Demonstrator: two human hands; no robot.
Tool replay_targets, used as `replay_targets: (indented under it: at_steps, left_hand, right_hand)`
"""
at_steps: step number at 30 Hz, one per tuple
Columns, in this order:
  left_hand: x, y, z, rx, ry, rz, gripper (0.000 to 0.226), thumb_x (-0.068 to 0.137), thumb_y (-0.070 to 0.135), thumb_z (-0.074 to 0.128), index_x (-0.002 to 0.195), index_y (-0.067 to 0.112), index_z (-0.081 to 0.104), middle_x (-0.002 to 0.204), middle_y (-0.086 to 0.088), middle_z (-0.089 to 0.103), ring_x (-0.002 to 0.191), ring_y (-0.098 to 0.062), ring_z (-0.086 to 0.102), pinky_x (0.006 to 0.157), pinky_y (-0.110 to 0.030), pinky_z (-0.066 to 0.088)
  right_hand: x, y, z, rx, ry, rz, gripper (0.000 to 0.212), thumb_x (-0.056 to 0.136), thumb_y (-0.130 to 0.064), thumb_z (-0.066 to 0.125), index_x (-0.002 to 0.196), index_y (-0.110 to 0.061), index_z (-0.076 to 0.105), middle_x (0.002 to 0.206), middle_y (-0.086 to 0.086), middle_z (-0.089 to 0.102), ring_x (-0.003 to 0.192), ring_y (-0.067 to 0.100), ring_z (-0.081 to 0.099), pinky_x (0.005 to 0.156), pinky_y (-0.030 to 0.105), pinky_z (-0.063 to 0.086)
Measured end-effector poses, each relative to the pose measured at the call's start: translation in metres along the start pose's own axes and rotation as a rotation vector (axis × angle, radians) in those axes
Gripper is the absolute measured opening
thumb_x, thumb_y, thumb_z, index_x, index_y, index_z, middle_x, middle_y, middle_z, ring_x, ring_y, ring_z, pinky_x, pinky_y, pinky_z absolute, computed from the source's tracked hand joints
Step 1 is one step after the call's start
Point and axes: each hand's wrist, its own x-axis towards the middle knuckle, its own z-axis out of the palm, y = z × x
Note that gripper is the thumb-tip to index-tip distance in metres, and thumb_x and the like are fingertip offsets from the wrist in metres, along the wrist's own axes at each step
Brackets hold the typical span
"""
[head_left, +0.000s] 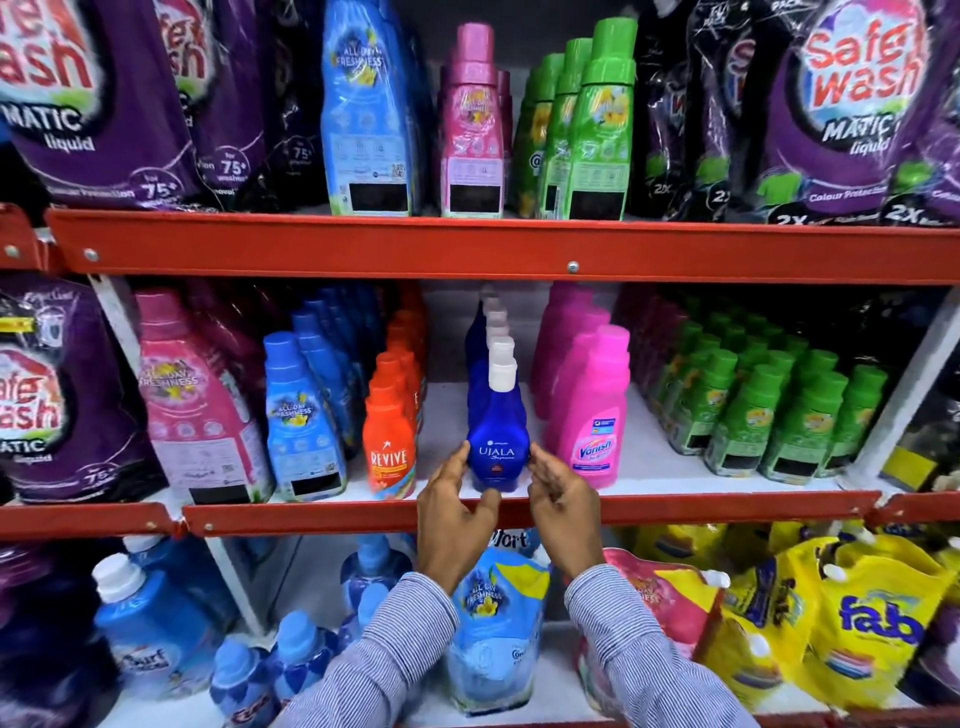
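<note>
Head view, store shelving; the blue Ujala bottle (497, 441) stands upright at the front edge of the middle shelf (311, 517), white cap (502, 375) on top; a file of like bottles runs back from it toward 12 o'clock.

Left hand (453, 519) comes up from 7 o'clock of the bottle; its fingers (460, 457) lie against the bottle's left side and its thumb (488, 501) sits at the front of the base, so the fingers are grasping the lower body.

Right hand (563, 514) comes up from 5 o'clock; its fingers (540, 465) are curled at the bottle's right edge, touching or just beside it; cannot tell whether they grasp.

Both wrists cross in front of the red shelf rim; striped sleeves below.

Neighbours: orange Revive bottle (389, 447) at 9 o'clock, near but apart; pink Vanish bottle (589, 431) at 3 o'clock, just beside the right hand; green bottles (753, 415) further toward 3 o'clock; blue pouch (493, 623) on the shelf below, at 6 o'clock, between the forearms.
</note>
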Motion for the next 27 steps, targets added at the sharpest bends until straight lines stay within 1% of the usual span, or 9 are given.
replay_targets:
  at_steps: [2, 5, 8, 11, 16, 19, 22, 24, 27]
  left_hand:
    - [0.001, 0.0, 0.0, -0.045, -0.015, -0.013, 0.073, 0.076, 0.021, 0.06, 0.147, 0.006, 0.049, 0.145, -0.012, 0.061, 0.135, -0.022, 0.058, 0.118, -0.047, 0.045]
    - [0.002, -0.002, -0.001, -0.101, -0.035, -0.032, 0.076, 0.074, 0.022, 0.057, 0.148, 0.008, 0.048, 0.145, -0.01, 0.061, 0.134, -0.021, 0.058, 0.118, -0.048, 0.046]
    - [0.003, -0.005, -0.001, -0.114, -0.037, -0.042, 0.077, 0.074, 0.022, 0.058, 0.148, 0.008, 0.048, 0.144, -0.009, 0.061, 0.132, -0.019, 0.06, 0.117, -0.048, 0.047]
    - [0.002, -0.005, -0.001, -0.112, -0.033, -0.049, 0.076, 0.073, 0.022, 0.059, 0.148, 0.01, 0.049, 0.144, -0.008, 0.062, 0.131, -0.018, 0.06, 0.116, -0.047, 0.048]
    - [0.0, 0.0, -0.004, -0.116, -0.044, -0.049, 0.075, 0.074, 0.022, 0.059, 0.148, 0.011, 0.049, 0.145, -0.006, 0.062, 0.133, -0.017, 0.059, 0.117, -0.047, 0.047]
    - [-0.005, 0.002, -0.009, -0.152, -0.026, -0.041, 0.068, 0.078, 0.017, 0.06, 0.145, 0.011, 0.052, 0.144, -0.004, 0.062, 0.133, -0.014, 0.059, 0.119, -0.046, 0.045]
    - [-0.017, -0.008, -0.02, -0.201, 0.094, -0.033, 0.048, 0.084, 0.007, 0.061, 0.131, 0.017, 0.065, 0.127, -0.003, 0.073, 0.119, -0.008, 0.067, 0.112, -0.044, 0.052]
    - [-0.024, -0.017, -0.034, -0.235, 0.226, -0.027, 0.037, 0.08, 0.012, 0.058, 0.111, 0.026, 0.072, 0.11, 0.002, 0.077, 0.103, -0.003, 0.072, 0.103, -0.043, 0.059]
    - [-0.023, -0.028, -0.055, -0.257, 0.415, -0.042, 0.029, 0.079, 0.015, 0.059, 0.101, 0.029, 0.071, 0.104, -0.002, 0.077, 0.098, -0.014, 0.073, 0.097, -0.05, 0.06]
  right_hand:
    - [0.001, 0.002, 0.0, -0.009, 0.015, 0.005, 0.052, 0.085, 0.013, 0.048, 0.132, -0.009, 0.056, 0.121, -0.003, 0.065, 0.103, -0.013, 0.06, 0.093, 0.005, 0.043]
    - [0.001, 0.003, -0.001, -0.03, 0.018, 0.005, 0.052, 0.086, 0.007, 0.05, 0.132, -0.016, 0.058, 0.118, -0.009, 0.067, 0.103, -0.016, 0.06, 0.095, 0.012, 0.046]
    - [0.002, 0.005, 0.0, -0.029, 0.023, 0.011, 0.052, 0.086, 0.005, 0.05, 0.132, -0.018, 0.058, 0.118, -0.013, 0.066, 0.105, -0.016, 0.06, 0.092, 0.007, 0.045]
    - [0.001, 0.006, 0.0, -0.03, 0.023, 0.014, 0.052, 0.087, 0.004, 0.051, 0.133, -0.019, 0.057, 0.12, -0.012, 0.066, 0.106, -0.014, 0.06, 0.091, 0.006, 0.044]
    - [-0.001, 0.004, -0.001, -0.043, 0.029, 0.01, 0.051, 0.087, 0.003, 0.051, 0.134, -0.019, 0.056, 0.123, -0.008, 0.066, 0.112, -0.005, 0.061, 0.099, 0.017, 0.046]
    - [-0.006, -0.001, 0.002, -0.021, 0.111, -0.009, 0.051, 0.085, 0.005, 0.052, 0.13, -0.016, 0.06, 0.118, -0.004, 0.07, 0.106, -0.006, 0.064, 0.092, 0.012, 0.048]
    - [-0.018, -0.004, 0.009, -0.014, 0.24, -0.059, 0.045, 0.082, 0.006, 0.055, 0.118, -0.018, 0.068, 0.106, -0.003, 0.075, 0.096, -0.002, 0.069, 0.087, 0.019, 0.054]
    - [-0.026, -0.007, 0.022, 0.021, 0.184, -0.081, 0.042, 0.082, 0.007, 0.055, 0.113, -0.018, 0.07, 0.101, -0.003, 0.076, 0.094, 0.002, 0.071, 0.086, 0.021, 0.055]
    - [-0.033, -0.013, 0.054, 0.038, 0.037, -0.087, 0.044, 0.082, 0.009, 0.054, 0.115, -0.016, 0.069, 0.102, 0.0, 0.076, 0.096, 0.002, 0.07, 0.087, 0.016, 0.052]
